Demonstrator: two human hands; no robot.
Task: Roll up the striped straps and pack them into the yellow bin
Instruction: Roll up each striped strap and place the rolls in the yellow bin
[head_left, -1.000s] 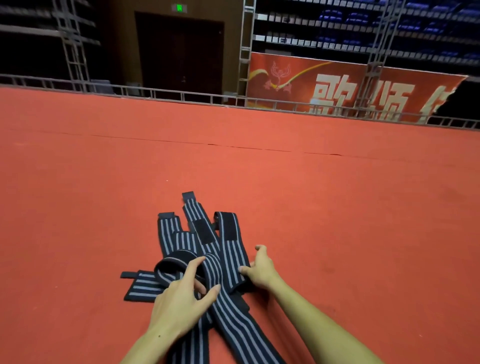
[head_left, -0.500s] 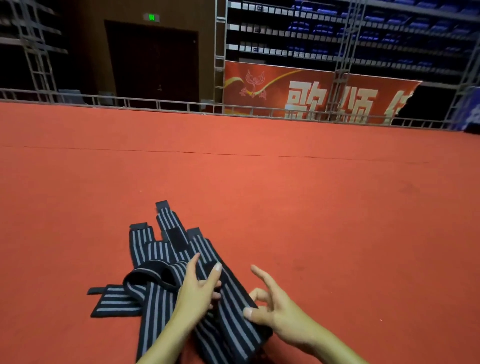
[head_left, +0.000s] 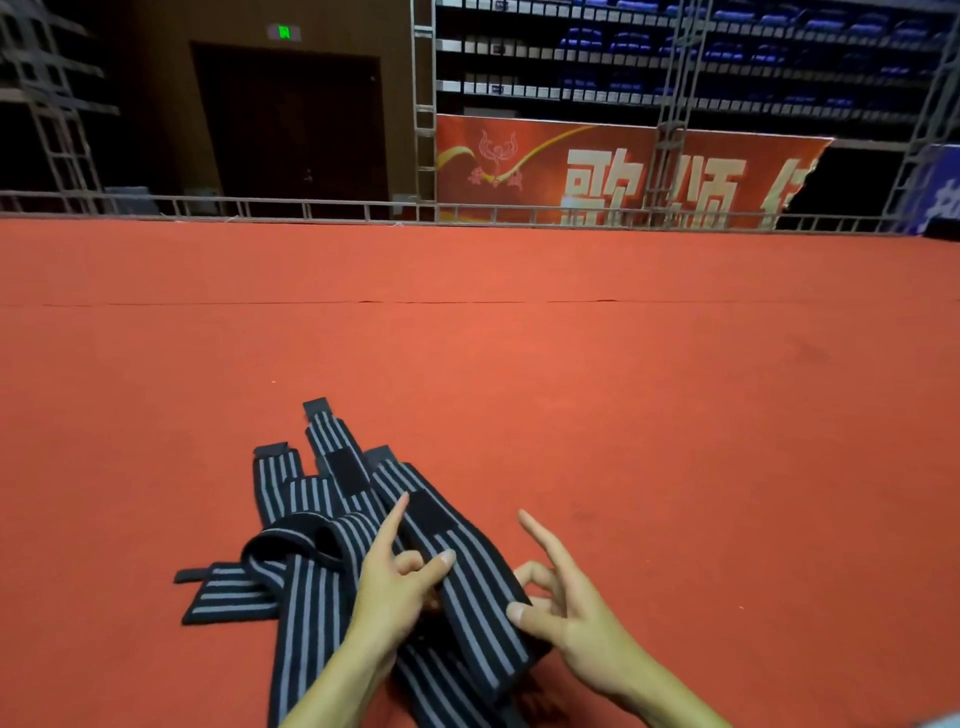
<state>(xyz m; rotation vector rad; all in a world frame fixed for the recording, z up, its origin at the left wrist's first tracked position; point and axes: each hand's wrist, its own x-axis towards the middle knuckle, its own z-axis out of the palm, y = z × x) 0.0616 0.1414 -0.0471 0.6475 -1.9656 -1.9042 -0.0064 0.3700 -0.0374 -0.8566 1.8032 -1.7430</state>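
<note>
Several black straps with grey stripes (head_left: 311, 525) lie in a loose pile on the red carpet, low and left of centre. One of them forms a raised loop (head_left: 283, 540). A wide strap (head_left: 467, 587) runs diagonally between my hands. My left hand (head_left: 400, 592) holds its left edge, thumb on top and index finger pointing forward. My right hand (head_left: 571, 603) pinches its right edge with the thumb, index finger stretched out. No yellow bin is in view.
Red carpet (head_left: 623, 389) stretches far ahead and to both sides. A low metal railing (head_left: 467, 213) borders its far edge, with a red banner (head_left: 597, 171), truss towers and seating rows behind it.
My right hand left the far part of the pile and took the wide strap's right edge. My left hand shifted off the looped strap to the same strap's left edge.
</note>
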